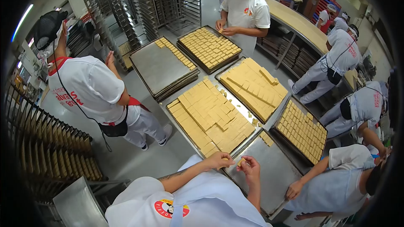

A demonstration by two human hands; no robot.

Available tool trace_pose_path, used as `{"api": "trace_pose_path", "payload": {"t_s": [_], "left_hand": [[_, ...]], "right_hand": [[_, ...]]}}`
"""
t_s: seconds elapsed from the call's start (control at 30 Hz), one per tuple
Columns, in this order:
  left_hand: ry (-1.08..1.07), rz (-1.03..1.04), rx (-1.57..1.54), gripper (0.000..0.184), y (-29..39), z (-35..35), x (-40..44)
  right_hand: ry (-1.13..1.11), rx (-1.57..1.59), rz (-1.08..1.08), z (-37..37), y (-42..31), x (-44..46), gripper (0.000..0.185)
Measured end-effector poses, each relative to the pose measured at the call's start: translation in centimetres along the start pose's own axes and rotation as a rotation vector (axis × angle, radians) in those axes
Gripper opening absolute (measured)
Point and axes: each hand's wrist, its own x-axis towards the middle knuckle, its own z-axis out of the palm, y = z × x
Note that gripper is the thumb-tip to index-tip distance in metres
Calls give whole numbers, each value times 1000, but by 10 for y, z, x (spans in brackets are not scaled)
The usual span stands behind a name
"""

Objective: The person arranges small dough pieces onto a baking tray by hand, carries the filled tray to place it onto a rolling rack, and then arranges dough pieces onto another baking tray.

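Note:
My left hand (218,160) is over the near edge of a tray, its fingers closed on a small yellow dough piece (225,159). Beside it, my right hand (251,170) pinches another dough piece (241,162) between thumb and fingertips. Below both hands lies a metal baking tray (267,175), bare except for a few dough squares (266,138) at its far corner. Just beyond my left hand, a slab of yellow dough (210,115), cut into squares and stacked in layers, covers a second tray.
Another cut dough slab (254,86) sits farther back, with loose crumbs between. Trays of spaced squares stand at the right (301,132) and back (209,48); a partly filled tray stack (162,67) is at left. Co-workers (90,84) (246,10) (343,176) surround the table. Tray racks (139,8) stand behind.

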Motion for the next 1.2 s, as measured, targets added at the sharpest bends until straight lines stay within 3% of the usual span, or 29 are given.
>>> {"api": "trace_pose_path", "payload": {"t_s": [0.1, 0.2, 0.4, 0.7, 0.8, 0.83, 0.9, 0.93, 1.0, 1.03, 1.07, 1.13, 1.2], "left_hand": [[-2, -3, 62, 38, 16, 5, -8], [27, 160, 206, 38, -7, 6, 5], [80, 239, 352, 36, -9, 11, 2], [64, 307, 293, 37, -1, 17, 6], [106, 157, 322, 35, 2, 18, 7], [82, -43, 327, 34, 13, 18, 6], [141, 21, 56, 31, -10, 16, 14], [125, 34, -252, 28, -15, 16, 19], [-116, -146, -921, 27, -26, -3, 23], [-261, -18, -910, 28, -24, -12, 19], [-174, -136, -963, 44, -20, -17, 18], [60, -244, -959, 48, -3, -11, 0], [55, -271, -973, 50, -3, -10, -6]], "right_hand": [[-26, -45, -21, 2, 0, 1, 29], [-30, -68, -24, 5, -1, 4, 28], [-7, -170, 6, 9, 8, 4, 26], [42, -159, -27, 3, 13, 0, 26], [79, -179, -47, 4, 8, 0, 25], [96, -195, -39, 2, 10, 2, 26], [148, -151, -41, -8, 15, 7, 25], [158, -163, -71, -26, 31, 20, 24], [236, -185, -103, -45, 14, 27, 24], [353, -236, -97, -55, 5, 28, 23], [465, -256, -107, -74, 8, 31, 20], [664, -387, -179, -102, 2, 31, 19], [770, -519, -197, -121, -4, 40, 20]]}}
